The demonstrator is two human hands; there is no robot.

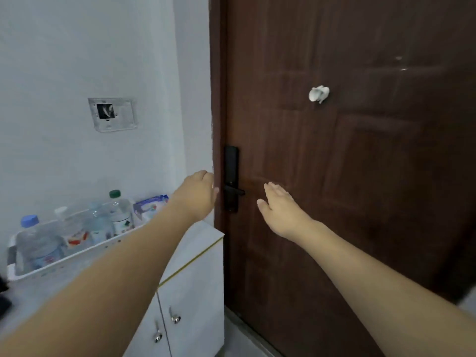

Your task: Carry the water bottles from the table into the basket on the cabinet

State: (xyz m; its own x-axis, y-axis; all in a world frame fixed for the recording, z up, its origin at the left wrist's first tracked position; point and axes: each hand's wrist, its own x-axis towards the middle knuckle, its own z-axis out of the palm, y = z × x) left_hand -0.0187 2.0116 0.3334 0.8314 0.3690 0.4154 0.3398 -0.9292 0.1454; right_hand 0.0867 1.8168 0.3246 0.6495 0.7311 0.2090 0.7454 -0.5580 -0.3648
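Two empty hands, left hand point(199, 194) and right hand point(279, 210), loosely open (four bottles point(77, 228) in basket point(77, 256)).

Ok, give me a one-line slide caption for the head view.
Both empty hands, left and right, reach toward a brown door beside a bottle-filled basket.

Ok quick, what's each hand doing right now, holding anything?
Left hand: holds nothing; its fingers are hidden at the door frame, so open or closed cannot be told.
Right hand: open, fingers straight, holding nothing.
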